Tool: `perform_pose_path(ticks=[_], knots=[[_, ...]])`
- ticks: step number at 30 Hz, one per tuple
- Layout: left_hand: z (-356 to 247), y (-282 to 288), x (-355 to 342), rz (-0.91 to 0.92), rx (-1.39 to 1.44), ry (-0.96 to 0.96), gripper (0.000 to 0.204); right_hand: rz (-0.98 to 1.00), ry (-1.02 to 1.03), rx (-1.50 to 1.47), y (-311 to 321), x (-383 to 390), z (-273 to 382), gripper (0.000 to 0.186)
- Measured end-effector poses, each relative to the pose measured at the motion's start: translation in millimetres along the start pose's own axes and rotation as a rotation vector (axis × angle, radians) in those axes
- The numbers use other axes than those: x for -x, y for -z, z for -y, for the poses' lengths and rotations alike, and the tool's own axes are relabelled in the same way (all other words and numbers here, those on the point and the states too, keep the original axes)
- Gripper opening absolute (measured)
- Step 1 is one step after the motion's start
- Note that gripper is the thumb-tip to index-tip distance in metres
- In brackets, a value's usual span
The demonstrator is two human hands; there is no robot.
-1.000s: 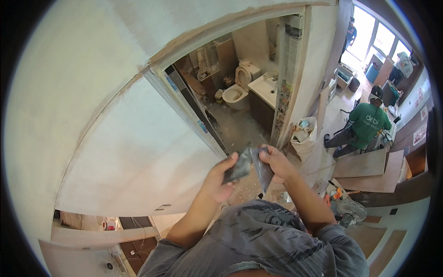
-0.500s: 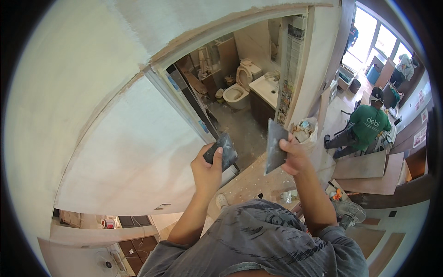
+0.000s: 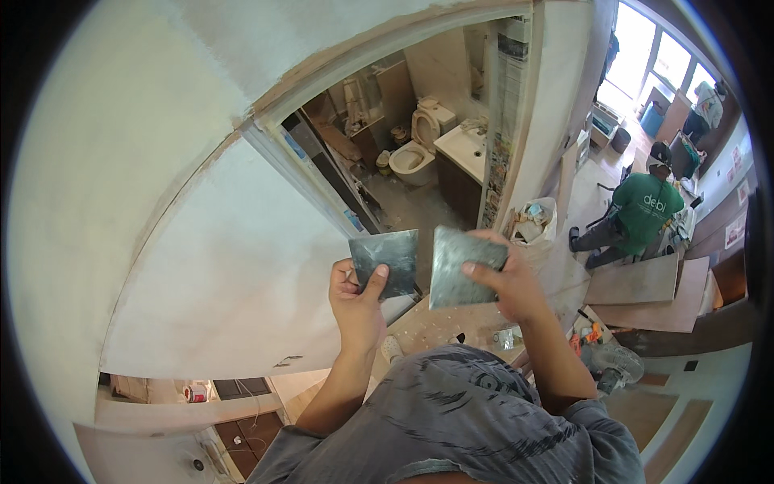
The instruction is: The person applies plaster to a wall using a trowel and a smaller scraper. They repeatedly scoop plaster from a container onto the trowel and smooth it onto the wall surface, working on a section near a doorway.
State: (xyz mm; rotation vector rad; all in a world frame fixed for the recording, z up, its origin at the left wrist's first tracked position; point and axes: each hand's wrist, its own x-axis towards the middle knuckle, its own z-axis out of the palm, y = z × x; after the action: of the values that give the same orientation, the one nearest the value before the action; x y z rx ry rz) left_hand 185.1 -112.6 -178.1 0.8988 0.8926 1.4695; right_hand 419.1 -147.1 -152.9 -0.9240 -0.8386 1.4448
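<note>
My left hand (image 3: 355, 308) grips a thin, dark, square putty spreader (image 3: 393, 254) between thumb and fingers. Pale smears mark its face, which is turned up towards me. In my right hand (image 3: 516, 282) is a second square putty spreader (image 3: 458, 278), similar in size and also smeared, with my thumb across its face. A narrow gap separates the two spreaders in front of my chest. Both are held in the air before the bathroom doorway, beside a pale wall panel (image 3: 218, 266) with a patched seam.
Through the doorway are a toilet (image 3: 411, 160) and a washbasin (image 3: 463, 151). A white bag of rubbish (image 3: 534, 224) stands right of the opening. Farther right, a person in a green shirt (image 3: 647, 202) works near leaning boards (image 3: 633, 280). Orange-handled tools (image 3: 592, 332) lie near my right arm.
Both spreaders have turned so that their broad faces show more. The right one has moved left, closer to the left one. Each hand keeps its grip.
</note>
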Motion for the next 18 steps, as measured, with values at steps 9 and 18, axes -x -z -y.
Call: perform_pose_path(ticks=[9,18], knots=[[-17.7,-34.2,22.2,0.267,0.055,0.180,0.047,0.074,0.118,0.354,-18.8,10.0,15.0,0.036],[-14.1,-34.0,37.3,0.265,-0.180,0.065,0.046,0.054,0.252,0.481,-33.5,21.4,28.5,0.037]])
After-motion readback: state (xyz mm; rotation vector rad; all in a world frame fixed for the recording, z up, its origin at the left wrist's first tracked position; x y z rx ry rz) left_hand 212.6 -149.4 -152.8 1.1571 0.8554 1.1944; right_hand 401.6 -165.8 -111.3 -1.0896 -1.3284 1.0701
